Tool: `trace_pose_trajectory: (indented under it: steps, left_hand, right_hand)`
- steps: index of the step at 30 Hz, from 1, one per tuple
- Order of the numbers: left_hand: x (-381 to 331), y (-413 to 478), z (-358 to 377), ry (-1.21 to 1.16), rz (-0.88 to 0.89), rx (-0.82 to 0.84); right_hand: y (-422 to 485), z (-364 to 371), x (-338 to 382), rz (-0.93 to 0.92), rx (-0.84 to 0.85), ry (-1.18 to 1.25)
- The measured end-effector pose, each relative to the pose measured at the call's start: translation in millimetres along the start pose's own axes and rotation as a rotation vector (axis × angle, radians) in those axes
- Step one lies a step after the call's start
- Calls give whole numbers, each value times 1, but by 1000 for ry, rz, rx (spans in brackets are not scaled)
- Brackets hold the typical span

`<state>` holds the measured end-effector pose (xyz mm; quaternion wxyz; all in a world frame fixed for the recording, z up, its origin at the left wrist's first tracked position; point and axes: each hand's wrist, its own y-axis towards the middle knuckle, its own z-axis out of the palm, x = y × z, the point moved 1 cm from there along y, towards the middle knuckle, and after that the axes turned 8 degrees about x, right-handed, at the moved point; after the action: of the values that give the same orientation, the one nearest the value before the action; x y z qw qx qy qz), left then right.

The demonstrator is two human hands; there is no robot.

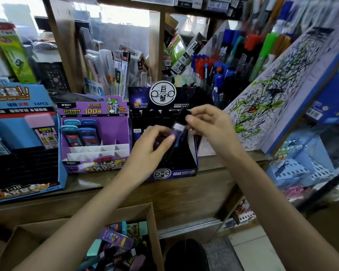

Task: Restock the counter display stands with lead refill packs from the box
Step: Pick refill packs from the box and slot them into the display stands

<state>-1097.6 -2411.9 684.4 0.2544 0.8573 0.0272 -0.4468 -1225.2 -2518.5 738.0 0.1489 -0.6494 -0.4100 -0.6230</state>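
Both hands hold one slim purple lead refill pack point(178, 128) with a black cap over the dark purple display stand point(174, 169) at the counter's middle. My right hand point(211, 128) pinches the pack's upper capped end. My left hand point(153, 143) grips its lower end, thumb pressed on the side. The pack tilts, top toward the right. Below the counter, the cardboard box point(153, 222) holds several loose packs point(115, 237) in purple, teal and pink.
A purple stand point(96, 137) with a few blue packs and white dividers sits left of the dark one. A large blue stand point(23, 143) fills the far left. A scribbled test board point(272, 90) leans at right, pens behind it.
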Motion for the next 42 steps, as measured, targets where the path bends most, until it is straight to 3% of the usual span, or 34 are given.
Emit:
trace_pose_trajectory:
  steps: [6, 11, 23, 28, 36, 42]
  left_hand:
    - [5, 26, -10, 690, 181, -96]
    - [17, 43, -2, 907, 182, 39]
    - [30, 46, 0, 953, 207, 5]
    - [33, 45, 1, 950, 206, 29]
    - [24, 45, -4, 888, 161, 111]
    - [0, 11, -28, 842, 228, 4]
  right_hand:
    - [14, -35, -6, -68, -128, -336]
    - [24, -28, -28, -77, -103, -514]
    - [24, -20, -43, -113, -43, -601]
    - [29, -14, -50, -178, -77, -785]
    - [31, -5, -43, -84, -84, -847]
    - [-3, -9, -20, -101, -65, -897]
